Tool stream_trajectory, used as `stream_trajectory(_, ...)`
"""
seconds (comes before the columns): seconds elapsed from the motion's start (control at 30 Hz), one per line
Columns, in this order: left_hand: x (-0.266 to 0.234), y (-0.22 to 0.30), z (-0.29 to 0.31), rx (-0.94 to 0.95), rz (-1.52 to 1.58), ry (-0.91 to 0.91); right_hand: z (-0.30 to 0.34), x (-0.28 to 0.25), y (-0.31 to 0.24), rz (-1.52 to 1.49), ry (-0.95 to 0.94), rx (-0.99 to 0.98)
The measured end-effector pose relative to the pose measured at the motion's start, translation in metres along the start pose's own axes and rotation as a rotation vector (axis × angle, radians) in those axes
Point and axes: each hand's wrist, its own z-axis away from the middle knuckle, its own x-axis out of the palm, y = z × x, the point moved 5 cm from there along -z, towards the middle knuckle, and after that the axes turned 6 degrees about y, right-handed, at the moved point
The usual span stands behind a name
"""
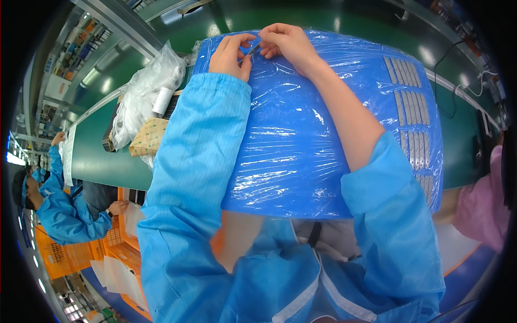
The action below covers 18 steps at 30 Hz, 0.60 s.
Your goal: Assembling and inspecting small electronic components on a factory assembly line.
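Note:
A blue board (291, 156) wrapped in shiny clear film lies in front of me. Over its far edge my two hands meet, fingertips nearly touching. My left hand (230, 55) is closed in a pinch on a small dark strip (253, 50). Close by the strip's other end, my right hand (288, 46) has its thumb and fingers pressed together; what they hold, if anything, is too small to make out. Along the board's right side, several thin grey metal strips (413, 107) with small holes lie in grouped rows.
Left of the board, a crumpled clear plastic bag (145, 91), a white roll (162, 101) and a tan patterned sheet (148, 137) sit on the green table (102, 161). A co-worker in blue (75, 210) sits far left beside orange crates (59, 253). A pink sleeve (482, 199) shows at right.

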Motion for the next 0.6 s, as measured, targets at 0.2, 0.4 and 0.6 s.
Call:
stream_trajectory(0.2,-0.008,0.007,-0.004,0.076,0.075,0.172,0.001,-0.001,-0.003,-0.048,0.017,0.013)
stream_trajectory(0.4,-0.011,0.019,0.0,0.199,0.055,0.188,0.006,-0.002,-0.002,-0.1,0.064,0.041)
stream_trajectory(0.6,-0.015,0.025,-0.001,0.211,0.076,0.231,0.001,-0.004,0.0,-0.095,0.083,0.058)
